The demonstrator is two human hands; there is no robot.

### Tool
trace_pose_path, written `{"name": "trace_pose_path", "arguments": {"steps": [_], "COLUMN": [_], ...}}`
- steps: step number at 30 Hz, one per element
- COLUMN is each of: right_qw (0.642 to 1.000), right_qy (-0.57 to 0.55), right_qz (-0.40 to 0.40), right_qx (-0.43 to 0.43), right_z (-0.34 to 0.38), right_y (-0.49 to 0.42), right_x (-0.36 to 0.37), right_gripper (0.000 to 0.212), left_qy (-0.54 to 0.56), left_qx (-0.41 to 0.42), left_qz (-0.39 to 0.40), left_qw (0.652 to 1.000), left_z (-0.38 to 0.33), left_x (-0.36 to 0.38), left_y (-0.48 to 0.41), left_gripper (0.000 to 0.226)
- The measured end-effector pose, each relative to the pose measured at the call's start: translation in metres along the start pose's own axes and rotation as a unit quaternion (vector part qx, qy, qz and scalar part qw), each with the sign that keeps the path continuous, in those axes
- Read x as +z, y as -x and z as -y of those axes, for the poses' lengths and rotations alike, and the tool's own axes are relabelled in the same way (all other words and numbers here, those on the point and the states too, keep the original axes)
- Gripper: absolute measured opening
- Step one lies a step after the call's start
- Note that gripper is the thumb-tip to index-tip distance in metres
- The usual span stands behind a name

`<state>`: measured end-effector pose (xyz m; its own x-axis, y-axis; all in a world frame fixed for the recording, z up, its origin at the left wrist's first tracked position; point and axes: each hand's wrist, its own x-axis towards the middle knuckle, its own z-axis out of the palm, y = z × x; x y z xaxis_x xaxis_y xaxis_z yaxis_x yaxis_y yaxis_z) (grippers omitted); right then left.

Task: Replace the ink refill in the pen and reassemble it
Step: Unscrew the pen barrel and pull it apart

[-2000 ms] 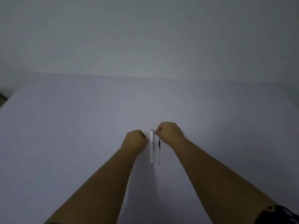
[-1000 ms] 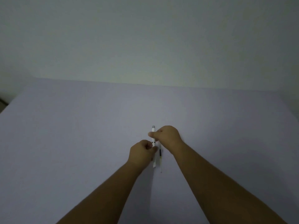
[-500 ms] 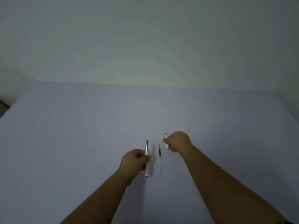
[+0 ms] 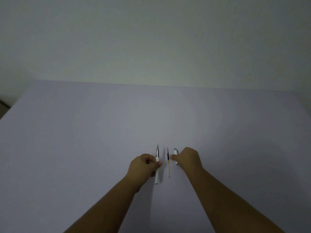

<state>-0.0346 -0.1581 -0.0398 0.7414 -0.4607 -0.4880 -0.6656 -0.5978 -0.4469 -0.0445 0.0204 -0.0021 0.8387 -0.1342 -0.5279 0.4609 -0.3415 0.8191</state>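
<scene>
My left hand [image 4: 143, 165] grips a white pen body [image 4: 157, 165] with a silver tip that points away from me. A thin ink refill [image 4: 168, 161], dark and yellow at its far half and clear nearer me, lies on the table between my hands. My right hand [image 4: 187, 158] sits over the white pen cap [image 4: 175, 153], which has a silver end. The cap's far end shows beyond the fingers and seems to rest on the table. The thumb of that hand points toward the refill. Whether the fingers still grip the cap is hidden.
A wide pale lilac table [image 4: 101, 140] fills the lower view and ends at a plain light wall [image 4: 151, 39]. A dark edge [image 4: 3, 103] shows at the far left beyond the table.
The cap came off the pen: the right hand carried it to the right of the refill and lowered it, while the left hand drew the pen body to the left.
</scene>
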Motion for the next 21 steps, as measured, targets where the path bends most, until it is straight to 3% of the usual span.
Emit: {"name": "trace_pose_path", "arguments": {"steps": [8, 11, 13, 17, 21], "right_qw": [0.997, 0.965, 0.951, 0.950, 0.928], "right_qy": [-0.068, -0.240, -0.248, -0.236, -0.282], "right_qz": [-0.020, 0.080, 0.163, 0.149, 0.175], "right_qx": [-0.021, -0.064, -0.086, -0.140, -0.172], "right_z": [0.011, 0.029, 0.039, 0.049, 0.052], "right_y": [0.017, 0.030, 0.042, 0.052, 0.054], "right_x": [-0.017, -0.034, -0.041, -0.043, -0.058], "right_gripper": [0.048, 0.046, 0.037, 0.029, 0.015], "left_qy": [-0.019, -0.031, -0.050, -0.093, -0.051], "left_qx": [0.010, 0.024, 0.041, 0.074, 0.083], "left_qz": [0.000, -0.011, -0.020, -0.025, -0.007], "left_qw": [1.000, 0.999, 0.998, 0.993, 0.995], "left_z": [-0.007, -0.012, -0.018, -0.030, -0.041], "left_x": [0.003, 0.003, 0.004, 0.006, 0.001], "left_y": [0.005, 0.008, 0.010, 0.017, 0.025], "left_gripper": [0.014, 0.012, 0.012, 0.016, 0.013]}}
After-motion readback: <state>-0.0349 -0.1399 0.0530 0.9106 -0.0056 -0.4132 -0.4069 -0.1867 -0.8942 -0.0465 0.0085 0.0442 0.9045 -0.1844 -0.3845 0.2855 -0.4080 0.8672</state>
